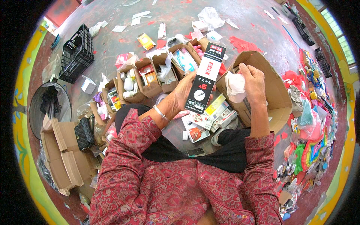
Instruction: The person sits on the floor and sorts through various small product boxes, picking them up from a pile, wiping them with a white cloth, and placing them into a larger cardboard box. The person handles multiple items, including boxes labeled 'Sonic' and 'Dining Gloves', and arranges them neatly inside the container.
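My left hand (184, 91) grips a long black and white pen box (207, 77), held tilted in front of me with its printed face up. In my right hand (253, 80) a crumpled white cloth or tissue (235, 87) is pinched between the fingers and hangs down. Behind and below that hand stands an open cardboard box (279, 95) on the right. Between my knees, under the pen box, several small printed cartons (216, 113) lie in a pile.
A row of cardboard boxes (152, 84) filled with small goods runs along the left. Farther left are a black plastic crate (77, 52) and a round dark mesh basket (50, 108). A colourful heap of loose items (311, 146) spreads at the right. Paper scraps litter the floor.
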`<state>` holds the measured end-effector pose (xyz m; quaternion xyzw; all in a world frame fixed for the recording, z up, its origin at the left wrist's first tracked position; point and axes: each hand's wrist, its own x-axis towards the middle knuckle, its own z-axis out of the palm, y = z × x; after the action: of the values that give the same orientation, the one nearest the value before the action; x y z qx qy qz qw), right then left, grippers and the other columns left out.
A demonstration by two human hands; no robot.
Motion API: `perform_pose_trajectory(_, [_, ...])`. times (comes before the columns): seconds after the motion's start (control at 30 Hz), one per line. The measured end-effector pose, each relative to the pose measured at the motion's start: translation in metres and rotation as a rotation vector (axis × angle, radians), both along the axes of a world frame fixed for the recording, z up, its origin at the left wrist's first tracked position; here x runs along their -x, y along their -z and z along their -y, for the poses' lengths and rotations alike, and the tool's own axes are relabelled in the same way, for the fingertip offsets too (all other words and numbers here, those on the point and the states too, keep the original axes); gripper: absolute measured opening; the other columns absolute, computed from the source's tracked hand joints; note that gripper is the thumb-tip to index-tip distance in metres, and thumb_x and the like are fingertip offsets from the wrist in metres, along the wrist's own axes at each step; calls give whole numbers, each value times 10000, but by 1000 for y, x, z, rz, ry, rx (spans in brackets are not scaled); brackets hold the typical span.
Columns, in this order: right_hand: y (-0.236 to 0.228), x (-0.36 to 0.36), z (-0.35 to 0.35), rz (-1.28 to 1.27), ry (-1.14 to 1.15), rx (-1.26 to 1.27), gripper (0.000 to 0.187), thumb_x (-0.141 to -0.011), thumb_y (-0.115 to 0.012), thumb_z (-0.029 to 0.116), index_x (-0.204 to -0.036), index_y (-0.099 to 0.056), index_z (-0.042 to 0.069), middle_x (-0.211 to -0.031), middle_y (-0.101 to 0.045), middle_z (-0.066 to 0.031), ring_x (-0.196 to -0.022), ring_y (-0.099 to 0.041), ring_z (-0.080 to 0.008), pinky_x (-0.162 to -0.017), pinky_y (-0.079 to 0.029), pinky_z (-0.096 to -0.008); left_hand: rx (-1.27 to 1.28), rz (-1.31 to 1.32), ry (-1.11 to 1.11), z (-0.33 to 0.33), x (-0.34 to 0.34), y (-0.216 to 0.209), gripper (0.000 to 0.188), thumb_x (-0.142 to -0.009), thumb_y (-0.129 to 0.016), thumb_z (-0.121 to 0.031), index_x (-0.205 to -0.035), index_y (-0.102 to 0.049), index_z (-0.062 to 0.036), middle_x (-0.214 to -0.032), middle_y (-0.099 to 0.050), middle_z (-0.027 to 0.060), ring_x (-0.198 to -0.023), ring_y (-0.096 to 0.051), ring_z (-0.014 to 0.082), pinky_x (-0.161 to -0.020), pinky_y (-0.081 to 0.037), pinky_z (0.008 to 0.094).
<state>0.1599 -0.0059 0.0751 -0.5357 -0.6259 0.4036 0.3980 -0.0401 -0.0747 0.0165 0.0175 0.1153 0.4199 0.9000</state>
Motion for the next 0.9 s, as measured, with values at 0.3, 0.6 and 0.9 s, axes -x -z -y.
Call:
perform_pose_trajectory(0.3, [2, 5, 1, 69, -5, -10, 305, -864, -550, 222, -627, -560, 31, -565, -490, 36, -514, -418, -32, -473, -323, -223, -51, -124, -28, 3, 4, -7, 511, -904, -336, -460, -1176, -477, -50, -953, -590, 169, -730, -620, 306, -580, -542, 460])
perform_pose_trajectory(0.6, [-2, 3, 1, -99, 33, -22, 276, -866, -548, 211, -668, -569, 19, -598, -506, 28, -531, -435, -36, -485, -347, -229, 12, -485, -158, 6, -5, -26, 525, -911, -328, -479, -1133, -508, -39, -936, -627, 123, -743, -631, 215, -663, -535, 335])
perform_pose_trajectory(0.9, [-16, 57, 62, 458, -295, -875, 135, -728, -641, 172, -704, -532, 96, -694, -492, -61, -616, -536, -235, -522, -443, -344, -1106, -1328, -578, 4, -13, 12, 298, -877, -447, -210, -1105, -515, -30, -1065, -540, 151, -1005, -520, 248, -904, -384, 345])
